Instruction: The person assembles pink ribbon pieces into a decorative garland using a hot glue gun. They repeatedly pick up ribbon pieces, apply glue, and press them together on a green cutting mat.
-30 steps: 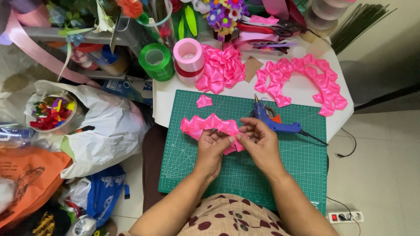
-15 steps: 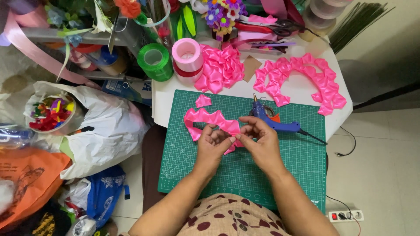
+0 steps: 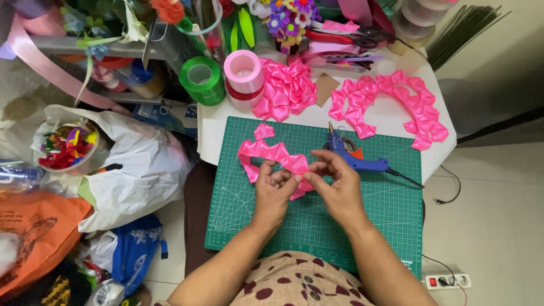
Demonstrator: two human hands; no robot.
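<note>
Over a green cutting mat (image 3: 362,215), both hands pinch a chain of folded pink ribbon petals (image 3: 271,153). My left hand (image 3: 274,190) grips the chain's near end from the left. From the right, my right hand (image 3: 336,184) pinches the same end. The chain curves up and left across the mat. One loose pink petal (image 3: 262,131) lies just above it. A blue glue gun (image 3: 357,158) rests on the mat right behind my right hand, nozzle pointing up.
At the back of the white table (image 3: 215,133) lie a pile of pink petals (image 3: 286,90), a curved pink petal garland (image 3: 391,102), pink (image 3: 243,71) and green (image 3: 201,79) ribbon rolls and scissors (image 3: 354,37). Bags (image 3: 130,164) crowd the floor left; a power strip (image 3: 447,280) lies right.
The ribbon chain has slid slightly right and been turned between my fingers; both hands stay together over the mat's middle, still pinching it.
</note>
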